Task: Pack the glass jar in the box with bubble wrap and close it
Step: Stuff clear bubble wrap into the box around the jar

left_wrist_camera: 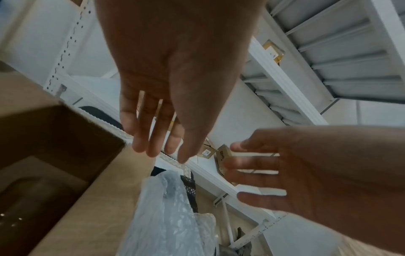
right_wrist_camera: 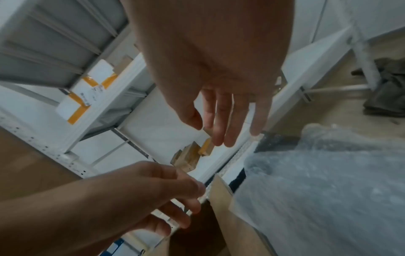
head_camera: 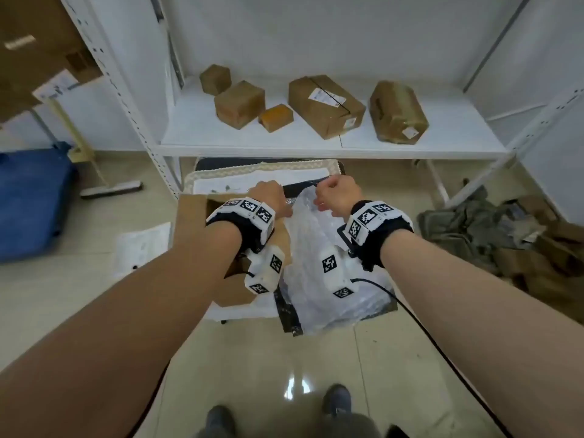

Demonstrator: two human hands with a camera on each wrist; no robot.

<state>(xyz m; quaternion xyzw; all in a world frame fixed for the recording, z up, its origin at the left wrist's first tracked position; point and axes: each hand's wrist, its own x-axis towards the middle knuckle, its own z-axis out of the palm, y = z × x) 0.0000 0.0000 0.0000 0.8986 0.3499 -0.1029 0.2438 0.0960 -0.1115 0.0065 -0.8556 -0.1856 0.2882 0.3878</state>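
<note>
An open cardboard box (head_camera: pixel 192 216) stands on a low cloth-covered table (head_camera: pixel 252 173), and a crumpled sheet of bubble wrap (head_camera: pixel 319 248) lies to its right, draped over the table's near edge. My left hand (head_camera: pixel 270 197) hovers over the box's right flap with nothing in it. My right hand (head_camera: pixel 336 194) hangs over the far end of the wrap, also holding nothing. The left wrist view shows the left hand's fingers (left_wrist_camera: pixel 153 142) straight above the box (left_wrist_camera: pixel 61 138). A dim rounded shape with glints lies deep in the box; I cannot tell what it is. In the right wrist view the fingers (right_wrist_camera: pixel 223 128) are straight above the wrap (right_wrist_camera: pixel 328 181).
A white metal shelf (head_camera: pixel 252 139) behind the table carries several taped cardboard parcels (head_camera: pixel 325 105). On the floor are a blue bag (head_camera: pixel 31 203) and a broom (head_camera: pixel 110 188) at left, a paper sheet (head_camera: pixel 142 248), and olive cloth with cardboard (head_camera: pixel 474 226) at right. A black cable (head_camera: pixel 426 339) trails from my right wrist.
</note>
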